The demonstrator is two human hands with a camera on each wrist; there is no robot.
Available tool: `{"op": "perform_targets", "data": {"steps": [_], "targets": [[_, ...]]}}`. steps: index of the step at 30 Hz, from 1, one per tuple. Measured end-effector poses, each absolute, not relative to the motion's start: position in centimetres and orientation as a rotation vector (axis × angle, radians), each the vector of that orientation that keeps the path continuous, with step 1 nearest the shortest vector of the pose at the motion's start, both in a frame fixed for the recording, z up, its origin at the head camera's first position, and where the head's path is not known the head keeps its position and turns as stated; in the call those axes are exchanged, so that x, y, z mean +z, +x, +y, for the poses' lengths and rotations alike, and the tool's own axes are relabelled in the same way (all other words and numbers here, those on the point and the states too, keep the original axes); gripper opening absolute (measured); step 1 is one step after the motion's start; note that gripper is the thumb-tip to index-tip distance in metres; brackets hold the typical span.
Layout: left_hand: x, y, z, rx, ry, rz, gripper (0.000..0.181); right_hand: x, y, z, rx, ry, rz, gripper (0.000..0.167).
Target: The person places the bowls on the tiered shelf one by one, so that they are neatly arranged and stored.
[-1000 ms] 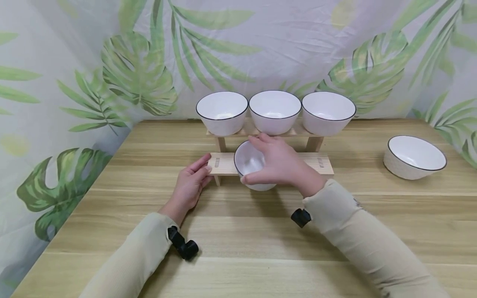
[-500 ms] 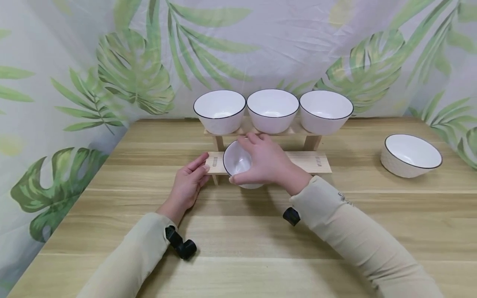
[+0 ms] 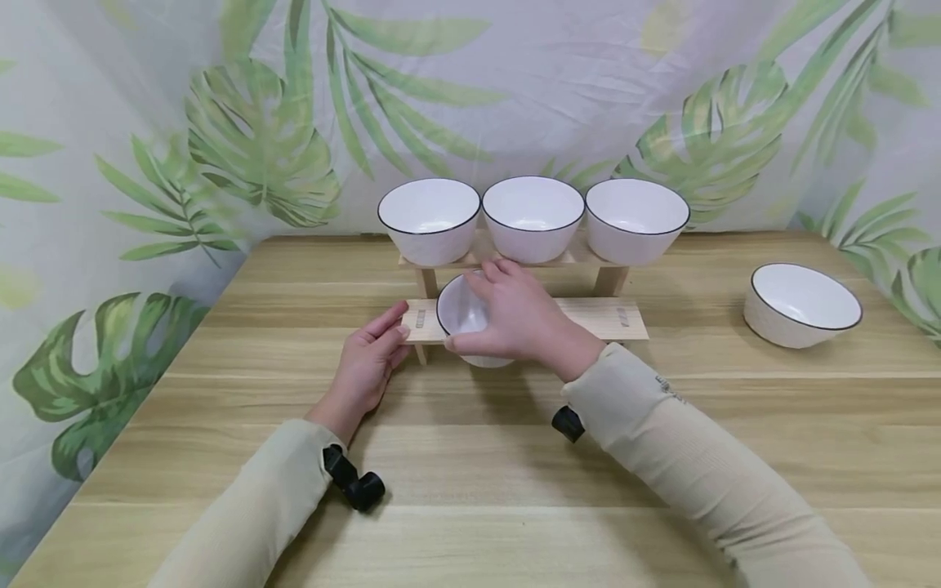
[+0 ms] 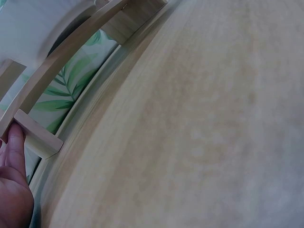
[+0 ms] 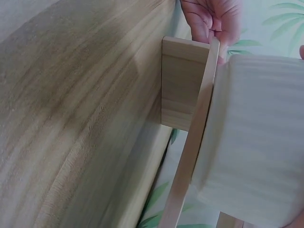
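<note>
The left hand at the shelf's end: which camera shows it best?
The head view: it shows the left hand uncropped, at the end of the lower shelf. The left wrist view catches only part of it, at the left edge; the right wrist view shows it cut off at the top.

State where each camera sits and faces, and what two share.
Head: on the head, facing forward and down at a two-tier wooden rack; sleeves, left hand, right hand show.
Left wrist: on that wrist, facing tabletop and rack leg; left hand shows.
Right wrist: on that wrist, facing the gripped bowl; left hand shows, right barely.
Wrist views share left hand and lower shelf.
</note>
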State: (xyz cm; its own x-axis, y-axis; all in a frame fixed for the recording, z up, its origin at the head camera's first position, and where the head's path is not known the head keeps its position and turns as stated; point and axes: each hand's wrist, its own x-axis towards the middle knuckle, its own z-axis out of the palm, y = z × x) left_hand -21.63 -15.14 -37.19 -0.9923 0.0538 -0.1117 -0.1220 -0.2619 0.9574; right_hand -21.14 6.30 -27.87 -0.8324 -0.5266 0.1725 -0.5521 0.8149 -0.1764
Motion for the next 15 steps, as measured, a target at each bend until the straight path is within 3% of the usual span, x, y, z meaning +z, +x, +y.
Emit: {"op": "perform_targets", "data": {"steps": [15], "targets": [[-37.17, -21.72, -15.1, 2.415, -0.126, 1.816, 0.049, -27.74, -22.03, 5.62, 0.362, 0.898, -2.872, 0.084]]}}
